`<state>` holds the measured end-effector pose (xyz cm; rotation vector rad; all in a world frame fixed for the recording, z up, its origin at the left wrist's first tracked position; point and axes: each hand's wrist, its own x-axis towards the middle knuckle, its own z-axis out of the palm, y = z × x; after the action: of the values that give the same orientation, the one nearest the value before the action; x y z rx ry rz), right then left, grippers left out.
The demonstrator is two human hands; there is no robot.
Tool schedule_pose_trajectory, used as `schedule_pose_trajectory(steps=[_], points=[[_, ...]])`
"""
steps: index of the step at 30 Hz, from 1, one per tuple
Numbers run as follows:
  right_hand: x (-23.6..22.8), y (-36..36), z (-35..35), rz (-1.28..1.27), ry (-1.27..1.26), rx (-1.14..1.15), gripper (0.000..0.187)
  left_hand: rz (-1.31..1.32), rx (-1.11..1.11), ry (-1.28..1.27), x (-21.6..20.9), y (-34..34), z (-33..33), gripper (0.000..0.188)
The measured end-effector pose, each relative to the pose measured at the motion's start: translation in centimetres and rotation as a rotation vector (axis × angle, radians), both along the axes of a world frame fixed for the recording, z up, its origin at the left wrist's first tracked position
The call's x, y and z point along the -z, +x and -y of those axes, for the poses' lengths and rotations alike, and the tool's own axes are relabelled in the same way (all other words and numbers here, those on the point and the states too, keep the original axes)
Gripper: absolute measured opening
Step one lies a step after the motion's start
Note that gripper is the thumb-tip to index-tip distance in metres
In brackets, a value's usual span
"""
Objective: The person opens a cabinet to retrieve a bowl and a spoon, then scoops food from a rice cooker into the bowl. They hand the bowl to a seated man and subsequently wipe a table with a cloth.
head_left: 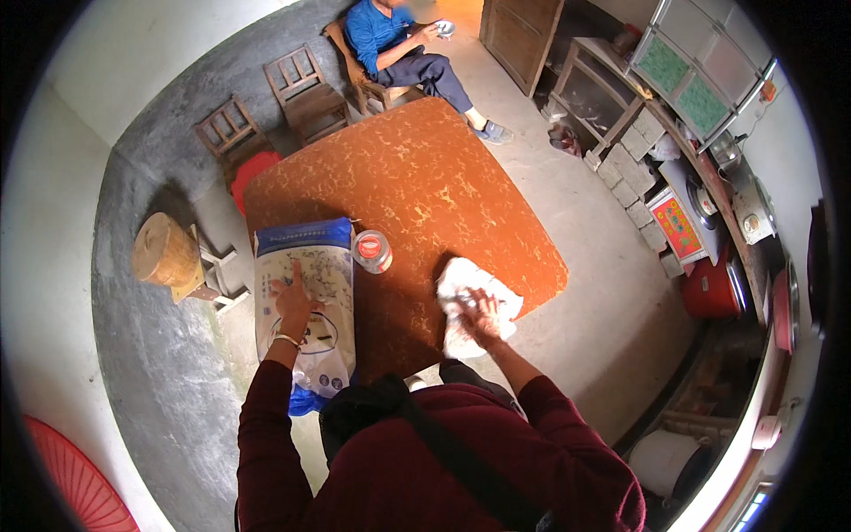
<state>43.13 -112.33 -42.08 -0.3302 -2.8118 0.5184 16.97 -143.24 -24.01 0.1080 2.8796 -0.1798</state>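
Note:
My left hand (pixel 293 306) rests on a large white and blue sack (pixel 335 275) that lies at the table's left edge. Its fingers are spread, and a bracelet circles the wrist. At the near right part of the table, my right hand (pixel 484 316) presses on a crumpled white cloth (pixel 456 278), its fingers over the fabric. One side of the cloth reaches the table's near edge. Just right of the sack's upper end stands a small clear jar (pixel 372 252) with a red and white top. All of these are on a reddish-brown table (pixel 417 168) with a marbled pattern.
Beyond the table a person in blue (pixel 377 40) sits holding a bowl (pixel 445 30). Wooden chairs (pixel 306 93), a red stool (pixel 253 173) and a round wooden tub (pixel 165 248) stand along the left. Shelving with a red bucket (pixel 709 288) and pots lines the right wall.

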Motion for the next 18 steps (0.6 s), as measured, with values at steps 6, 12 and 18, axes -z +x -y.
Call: schedule_pose_trajectory(steps=[6, 12, 18], points=[[1.8, 1.8, -8.8, -0.11, -0.007, 0.457, 0.046, -0.005, -0.009, -0.027, 0.2, -0.1, 0.0, 0.125], [1.5, 2.8, -10.5, -0.107, -0.021, 0.639, 0.04, -0.035, -0.015, -0.011, 0.9, -0.2, 0.1, 0.126], [1.9, 1.2, -12.8, -0.063, 0.016, 0.588, 0.035, -0.071, 0.021, -0.017, 0.6, -0.2, -0.4, 0.125]])
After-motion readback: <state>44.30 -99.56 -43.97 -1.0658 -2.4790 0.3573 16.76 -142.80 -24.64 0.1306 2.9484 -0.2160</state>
